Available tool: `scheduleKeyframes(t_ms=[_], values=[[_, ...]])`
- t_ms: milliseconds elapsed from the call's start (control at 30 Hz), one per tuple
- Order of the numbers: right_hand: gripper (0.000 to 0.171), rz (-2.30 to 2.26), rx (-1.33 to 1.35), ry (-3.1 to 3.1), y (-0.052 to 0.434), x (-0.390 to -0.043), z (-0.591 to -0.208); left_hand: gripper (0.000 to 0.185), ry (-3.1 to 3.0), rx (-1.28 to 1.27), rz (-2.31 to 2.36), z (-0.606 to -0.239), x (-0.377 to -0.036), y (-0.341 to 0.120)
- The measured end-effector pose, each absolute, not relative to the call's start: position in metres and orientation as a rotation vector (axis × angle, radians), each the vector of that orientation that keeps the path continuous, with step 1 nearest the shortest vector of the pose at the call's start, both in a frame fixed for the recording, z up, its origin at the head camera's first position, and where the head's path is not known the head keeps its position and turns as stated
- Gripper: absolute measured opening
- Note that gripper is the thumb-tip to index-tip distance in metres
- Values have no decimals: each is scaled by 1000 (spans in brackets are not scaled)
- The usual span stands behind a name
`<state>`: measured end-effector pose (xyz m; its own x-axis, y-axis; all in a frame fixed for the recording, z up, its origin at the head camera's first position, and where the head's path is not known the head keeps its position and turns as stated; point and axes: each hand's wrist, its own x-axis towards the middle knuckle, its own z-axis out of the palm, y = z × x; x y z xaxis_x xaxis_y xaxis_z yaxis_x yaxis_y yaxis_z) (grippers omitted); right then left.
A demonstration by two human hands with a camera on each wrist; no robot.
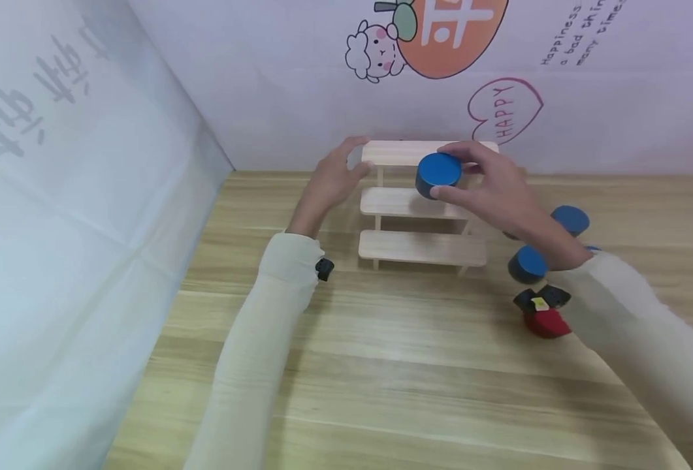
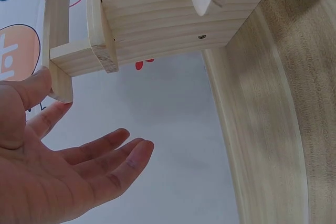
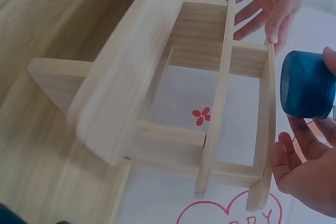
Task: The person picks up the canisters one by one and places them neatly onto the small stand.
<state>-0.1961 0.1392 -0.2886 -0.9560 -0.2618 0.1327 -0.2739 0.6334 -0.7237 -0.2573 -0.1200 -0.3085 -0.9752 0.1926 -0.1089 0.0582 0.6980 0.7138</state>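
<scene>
A three-step wooden display stand (image 1: 422,247) stands near the back wall. My left hand (image 1: 332,179) is at the left end of its top step. In the left wrist view, the thumb and index finger pinch that step's end (image 2: 64,88) while the other fingers stay extended. My right hand (image 1: 499,192) grips a round blue tin (image 1: 438,171) by its side, with the thumb in front and fingers behind. In the right wrist view the tin (image 3: 307,85) is just above the top step, apart from it, and some fingers are close to the step's edge.
Several blue tins, including one tin (image 1: 569,220) and another tin (image 1: 528,264), stand on the wooden table (image 1: 381,365) right of the stand. A red tin (image 1: 547,324) is nearer, partly covered by the right wrist camera. Printed white sheeting (image 1: 293,85) hangs behind and at left.
</scene>
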Motion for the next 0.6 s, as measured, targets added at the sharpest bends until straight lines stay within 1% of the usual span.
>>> scheduleKeyframes(t_ms=[200, 367, 600], values=[[69, 1252, 488, -2802, 128, -202, -291, 56, 2722, 223, 1152, -310, -257, -122], [68, 1227, 549, -2765, 119, -206, -287, 56, 2726, 211, 1152, -310, -257, -122], [63, 1219, 578, -2738, 105, -228, -282, 56, 2724, 190, 1143, -307, -257, -121]])
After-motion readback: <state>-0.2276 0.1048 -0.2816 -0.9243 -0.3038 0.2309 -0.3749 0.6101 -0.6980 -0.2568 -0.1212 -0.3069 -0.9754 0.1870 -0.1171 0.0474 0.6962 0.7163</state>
